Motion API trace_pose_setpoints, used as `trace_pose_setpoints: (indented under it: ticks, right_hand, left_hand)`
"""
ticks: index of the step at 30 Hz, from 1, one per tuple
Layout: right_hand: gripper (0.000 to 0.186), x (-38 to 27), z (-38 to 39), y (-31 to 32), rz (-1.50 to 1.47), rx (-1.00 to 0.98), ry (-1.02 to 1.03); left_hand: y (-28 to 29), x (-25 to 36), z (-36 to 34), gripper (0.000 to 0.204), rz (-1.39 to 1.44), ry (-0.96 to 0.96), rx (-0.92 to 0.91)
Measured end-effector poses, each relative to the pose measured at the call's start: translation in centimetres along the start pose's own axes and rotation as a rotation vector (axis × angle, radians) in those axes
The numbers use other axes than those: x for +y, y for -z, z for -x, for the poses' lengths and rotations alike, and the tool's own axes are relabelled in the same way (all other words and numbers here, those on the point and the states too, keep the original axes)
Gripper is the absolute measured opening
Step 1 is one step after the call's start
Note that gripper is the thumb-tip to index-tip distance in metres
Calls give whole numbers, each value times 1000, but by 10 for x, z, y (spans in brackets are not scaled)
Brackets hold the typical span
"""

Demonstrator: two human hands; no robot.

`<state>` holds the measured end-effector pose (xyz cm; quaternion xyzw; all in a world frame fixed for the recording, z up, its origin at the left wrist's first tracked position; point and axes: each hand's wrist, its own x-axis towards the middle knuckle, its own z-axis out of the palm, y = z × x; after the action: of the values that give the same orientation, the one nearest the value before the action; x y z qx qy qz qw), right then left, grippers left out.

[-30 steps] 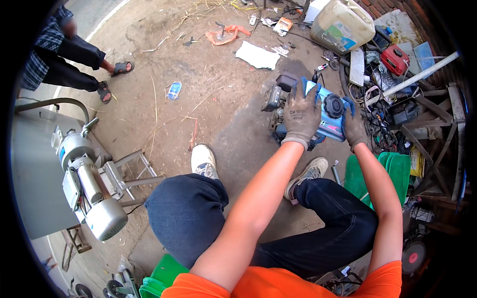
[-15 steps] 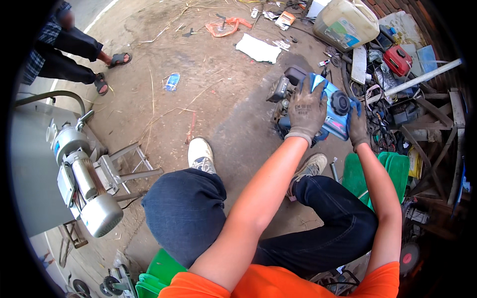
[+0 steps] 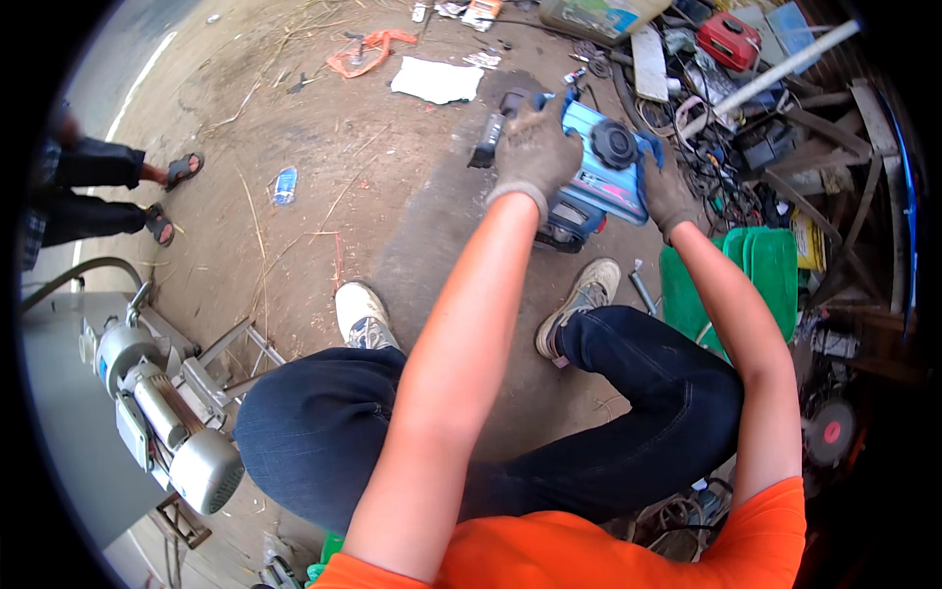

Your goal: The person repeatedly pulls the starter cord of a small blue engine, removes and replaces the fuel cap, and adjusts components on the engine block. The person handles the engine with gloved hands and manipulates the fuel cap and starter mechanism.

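A small engine with a blue tank and a round black cap stands upper centre, just beyond my knees. My gloved left hand grips its left part, fingers curled over the tank's upper edge; the parts under the palm are hidden. My gloved right hand holds the tank's right side with bent fingers. My two forearms reach up to it from the lower edge. A metal cylinder lies on the ground right of my right shoe.
At left are a silver motor unit and another person's legs in sandals. Green plastic seats stand at right, below cables, scrap, a red container and a leaning pipe. Litter and white sheeting lie ahead.
The view has tilted, so the engine and both hands now appear higher and further left, while the other person's legs sit lower. Both hands stay on the engine.
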<state>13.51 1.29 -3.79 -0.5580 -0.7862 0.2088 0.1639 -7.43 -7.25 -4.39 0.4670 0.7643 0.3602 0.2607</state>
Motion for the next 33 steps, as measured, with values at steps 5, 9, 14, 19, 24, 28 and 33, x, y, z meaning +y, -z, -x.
trace_pose_setpoints:
  ticks: [5,9,14,19,24,28,33]
  right_hand:
    - [46,-1,-1,3,23,0,6]
    - [46,29,-12,-3,-74,25,65]
    - [48,61,-28,-13,-114,44,75]
    - [47,55,-22,-11,-105,55,38]
    - [48,36,-9,-1,-46,78,-73]
    - [50,11,-9,4,50,-1,-107]
    - [52,44,-19,-4,-45,123,12]
  left_hand:
    - [-3,0,-3,53,-21,-63,28]
    - [1,-10,-18,48,155,-48,-72]
    - [-10,-19,-27,48,299,-47,-104]
    - [-12,-12,-18,42,198,-37,9]
    - [-10,-11,-26,47,238,-4,-129]
    - [-9,-22,-41,50,78,-111,-49]
    - [-11,-14,-47,57,154,-90,-153]
